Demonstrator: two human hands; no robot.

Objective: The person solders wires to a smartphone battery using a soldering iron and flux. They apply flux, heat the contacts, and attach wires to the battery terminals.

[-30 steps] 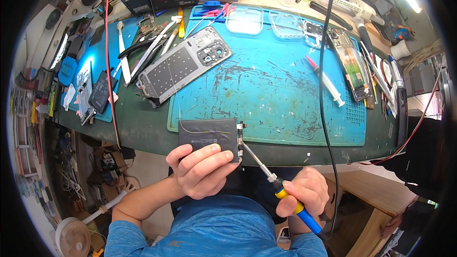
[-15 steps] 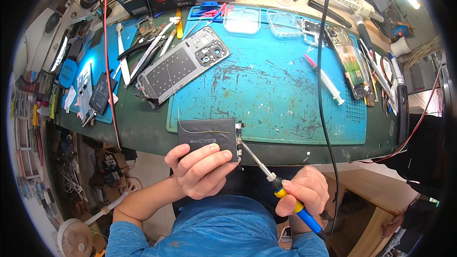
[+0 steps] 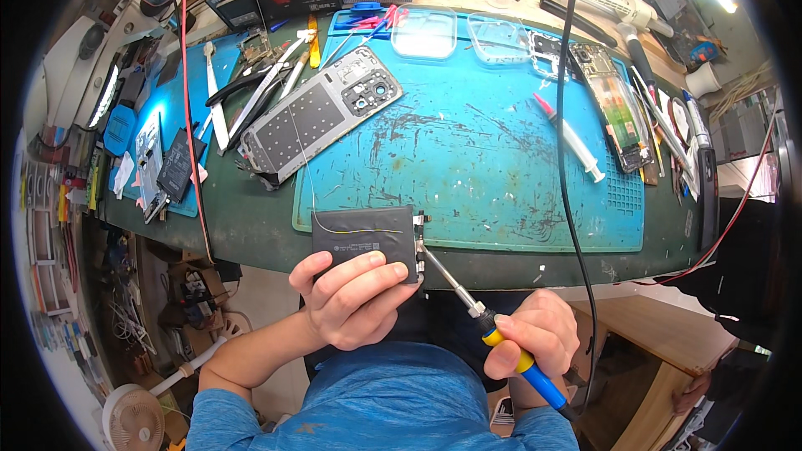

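My left hand [image 3: 355,296] grips a flat black phone battery [image 3: 355,225] at the near edge of the bench, fingers across its lower part. A thin wire [image 3: 314,200] comes down from above and curves over the battery's face. Along the battery's right edge runs a narrow connector strip [image 3: 419,263]. My right hand [image 3: 535,338] is closed around the blue and yellow handle of a soldering iron [image 3: 455,286], whose tip touches or nearly touches that strip. Beyond the battery lies a grey phone frame [image 3: 292,129] with camera openings, tilted on the mat.
A scratched blue work mat [image 3: 468,167] covers the middle of the bench. A syringe [image 3: 576,146] and an opened phone [image 3: 614,108] lie to the right. A black cable [image 3: 565,175] hangs across the view. Tools and another battery [image 3: 175,167] are at left, clear plastic boxes [image 3: 424,35] farther back.
Hardly anything differs. Both hands, the battery and the soldering iron stay in nearly the same place.
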